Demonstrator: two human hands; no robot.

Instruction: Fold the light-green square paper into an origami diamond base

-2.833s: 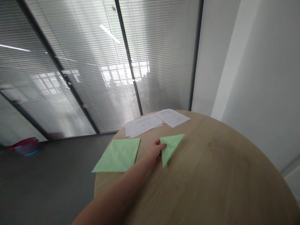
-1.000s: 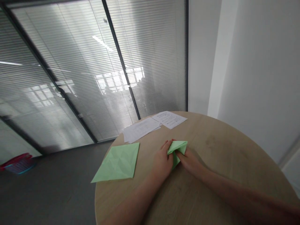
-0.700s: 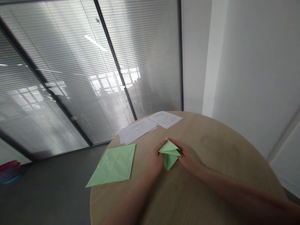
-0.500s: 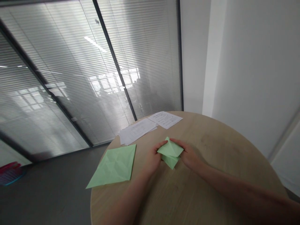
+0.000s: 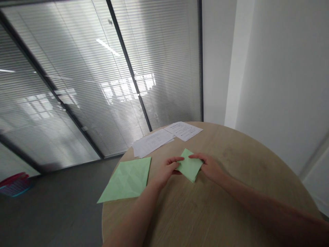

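Observation:
A small folded green paper [image 5: 189,167], now a flat square shape, lies on the round wooden table [image 5: 231,192]. My left hand [image 5: 167,168] presses its left edge with fingers laid over the paper. My right hand [image 5: 209,166] holds down its right edge, fingers on top. A larger unfolded green sheet [image 5: 127,179] with crease marks lies to the left of my left hand, near the table's left rim.
White printed papers [image 5: 164,136] lie at the far edge of the table. Behind it stand glass partitions with blinds [image 5: 102,79] and a white wall on the right. A red and blue basket [image 5: 15,183] sits on the dark floor at far left.
The green paper was a triangle under my left hand alone. My right hand joined, the flaps were lifted and opened, and the paper now lies flattened into a small square.

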